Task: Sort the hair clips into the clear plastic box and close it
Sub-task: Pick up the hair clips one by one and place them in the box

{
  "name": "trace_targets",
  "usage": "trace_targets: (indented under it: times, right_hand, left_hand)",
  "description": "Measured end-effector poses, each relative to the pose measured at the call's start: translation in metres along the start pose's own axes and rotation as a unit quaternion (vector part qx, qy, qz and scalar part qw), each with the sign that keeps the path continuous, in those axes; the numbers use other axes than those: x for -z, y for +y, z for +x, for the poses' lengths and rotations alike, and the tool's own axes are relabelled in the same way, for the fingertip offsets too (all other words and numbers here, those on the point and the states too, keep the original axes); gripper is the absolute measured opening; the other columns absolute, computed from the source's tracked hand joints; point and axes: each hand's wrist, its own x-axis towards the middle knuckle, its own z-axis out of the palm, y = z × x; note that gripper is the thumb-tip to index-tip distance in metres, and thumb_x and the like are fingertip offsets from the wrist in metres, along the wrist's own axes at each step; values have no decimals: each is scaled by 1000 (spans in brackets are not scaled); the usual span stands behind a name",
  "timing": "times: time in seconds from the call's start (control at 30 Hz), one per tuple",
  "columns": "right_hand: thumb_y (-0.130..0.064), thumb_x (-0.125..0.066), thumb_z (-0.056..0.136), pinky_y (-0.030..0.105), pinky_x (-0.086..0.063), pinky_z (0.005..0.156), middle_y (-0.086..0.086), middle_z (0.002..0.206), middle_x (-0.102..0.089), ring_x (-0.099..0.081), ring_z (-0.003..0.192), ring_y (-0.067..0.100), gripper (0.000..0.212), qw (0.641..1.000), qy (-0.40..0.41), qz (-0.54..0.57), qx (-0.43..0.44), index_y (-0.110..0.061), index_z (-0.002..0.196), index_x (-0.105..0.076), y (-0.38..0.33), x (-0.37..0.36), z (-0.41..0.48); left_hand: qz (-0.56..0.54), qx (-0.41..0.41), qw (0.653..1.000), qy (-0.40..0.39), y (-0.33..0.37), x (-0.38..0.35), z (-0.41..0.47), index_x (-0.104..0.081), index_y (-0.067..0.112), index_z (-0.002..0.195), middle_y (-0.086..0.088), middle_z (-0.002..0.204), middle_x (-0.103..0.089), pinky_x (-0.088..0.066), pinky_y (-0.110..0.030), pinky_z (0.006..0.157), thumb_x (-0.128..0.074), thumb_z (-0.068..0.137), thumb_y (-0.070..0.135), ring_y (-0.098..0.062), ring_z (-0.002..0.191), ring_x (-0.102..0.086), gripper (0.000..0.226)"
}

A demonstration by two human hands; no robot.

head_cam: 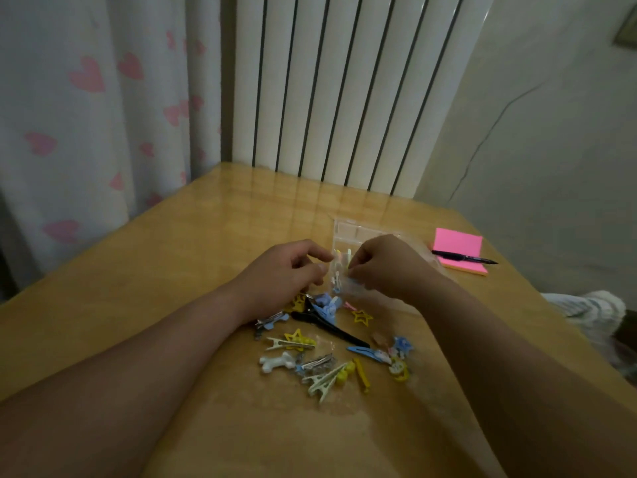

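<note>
Nearest the camera, loose hair clips (324, 353) lie scattered on the wooden table (138, 270): a white bone-shaped clip (277, 362), pale green alligator clips (324, 381), a yellow bar clip (362, 374), a blue snap clip (367, 353) and a long black clip (327, 326). A yellow star clip (362, 317) lies just beyond them, to the right.

Above the far edge of this pile, both hands meet around a small clear plastic bag (339, 274). The left hand (286, 274) has thumb and forefinger pinched on the bag's left edge. The right hand (386, 267) is curled, fingertips gripping the bag's right edge. The bag hangs between the two sets of fingers. Inside it a few small pale clips show; their exact number cannot be told.

Directly behind the hands, the clear plastic box (358, 231) rests flat on the table, partly hidden by the right hand. Its dividers form several compartments; the visible ones show only the table colour through them. Whether its lid is attached or open cannot be told.

Farther right, a pink sticky-note pad (458, 246) lies on the table with a black pen (463, 258) resting across its near edge.
</note>
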Motion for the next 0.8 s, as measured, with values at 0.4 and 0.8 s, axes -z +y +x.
trace_targets:
  times: [0.4, 0.8]
  right_hand:
    - [-27, -72, 97, 31, -57, 75, -10, 85, -75, -70, 81, 6, 7, 989, 106, 61, 79, -27, 92, -76, 24, 19, -29]
    - [-37, -79, 91, 24, -57, 60, -8, 87, -76, -73, 70, 8, 13, 970, -211, -103, 67, -37, 101, -71, 41, 50, -71]
  left_hand:
    - [-1, 10, 1000, 3, -5, 2, 3, -74, 32, 118, 0, 95, -78, -58, -49, 91, -63, 105, 30, -21, 90, -73, 17]
    - [-12, 20, 999, 24, -7, 0, 3, -76, 24, 114, -6, 95, -79, -54, -26, 75, -60, 106, 19, -12, 80, -68, 19]
